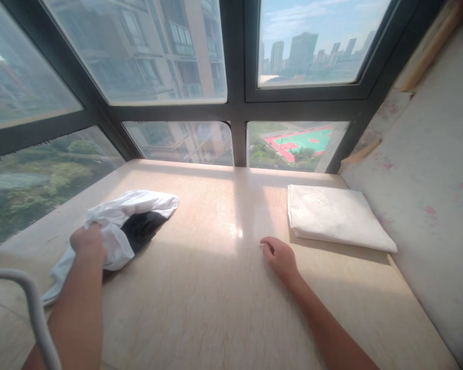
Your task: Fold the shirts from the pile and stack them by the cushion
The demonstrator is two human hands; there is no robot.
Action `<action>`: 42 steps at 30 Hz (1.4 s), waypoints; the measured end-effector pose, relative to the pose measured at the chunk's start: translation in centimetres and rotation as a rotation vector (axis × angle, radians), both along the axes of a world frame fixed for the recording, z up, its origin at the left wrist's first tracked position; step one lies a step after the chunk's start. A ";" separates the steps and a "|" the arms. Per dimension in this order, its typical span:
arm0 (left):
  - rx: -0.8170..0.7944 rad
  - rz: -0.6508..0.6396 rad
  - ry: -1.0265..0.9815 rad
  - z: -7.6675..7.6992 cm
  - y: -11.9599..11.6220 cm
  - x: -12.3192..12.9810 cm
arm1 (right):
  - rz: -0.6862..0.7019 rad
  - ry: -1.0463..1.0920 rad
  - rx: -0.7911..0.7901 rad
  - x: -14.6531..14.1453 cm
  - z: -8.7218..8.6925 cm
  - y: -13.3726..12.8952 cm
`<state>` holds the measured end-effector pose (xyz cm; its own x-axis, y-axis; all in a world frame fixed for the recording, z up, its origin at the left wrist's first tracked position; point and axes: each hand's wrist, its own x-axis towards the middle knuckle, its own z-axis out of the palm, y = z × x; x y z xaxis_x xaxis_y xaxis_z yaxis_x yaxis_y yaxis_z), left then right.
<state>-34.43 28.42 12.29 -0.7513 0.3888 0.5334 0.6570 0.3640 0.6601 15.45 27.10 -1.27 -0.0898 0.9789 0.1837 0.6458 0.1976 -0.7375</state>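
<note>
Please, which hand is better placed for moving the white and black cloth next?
Probably the left hand: it grips the white and black cloth. The right hand is apart from it, nearer the folded white cloth.

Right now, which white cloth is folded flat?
The white cloth by the flowered wall; the other cloth, gripped by your left hand, is crumpled and shows black.

A soft white cloth (113, 226) with a black section (144, 228) showing at its right lies crumpled and unfolded on the left of a pale, glossy ledge (200, 288), bunched in the person's left hand (87, 238), one end trailing toward the viewer.
</note>
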 end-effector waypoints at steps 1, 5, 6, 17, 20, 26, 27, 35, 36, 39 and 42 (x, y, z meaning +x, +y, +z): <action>0.103 -0.028 -0.048 1.4 0.5 0.1 | -0.001 0.001 -0.005 0.0 0.0 0.0; 0.524 -0.233 -0.192 6.9 0.7 4.0 | 0.005 0.000 -0.018 0.0 0.1 0.0; 0.580 -0.296 -0.192 7.8 0.2 5.8 | 0.007 0.005 -0.016 0.0 0.1 -0.1; -0.039 -1.027 -0.393 -7.4 -8.4 26.1 | -0.022 0.390 -0.037 0.3 0.2 -0.1; -0.188 -1.073 -0.337 -10.3 -8.5 26.8 | -0.022 0.354 -0.004 0.4 0.1 0.0; -0.285 -1.004 -0.253 -10.7 -9.0 26.4 | 0.045 0.166 0.017 0.4 -0.3 0.0; -0.287 -0.980 -0.243 -10.8 -9.1 26.4 | 0.040 0.168 0.026 0.5 -0.3 -0.3; -0.177 -0.640 -0.210 -11.0 -11.0 26.1 | -0.104 0.261 0.062 1.2 -0.1 -6.3; -0.159 -0.620 -0.209 -11.0 -11.4 26.1 | -0.113 0.252 0.066 1.3 -0.1 -7.3; -0.128 -0.622 -0.200 -10.7 -13.0 26.4 | -0.133 0.246 0.085 1.7 -0.2 -10.2; -0.136 -0.700 -0.205 -10.3 -15.8 26.8 | -0.152 0.243 0.094 2.0 -0.4 -12.5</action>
<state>-7.66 12.60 1.99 -0.3825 0.8662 0.3216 0.6337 -0.0073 0.7735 17.42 14.60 -1.67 0.1141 0.9554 0.2723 0.4801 0.1869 -0.8571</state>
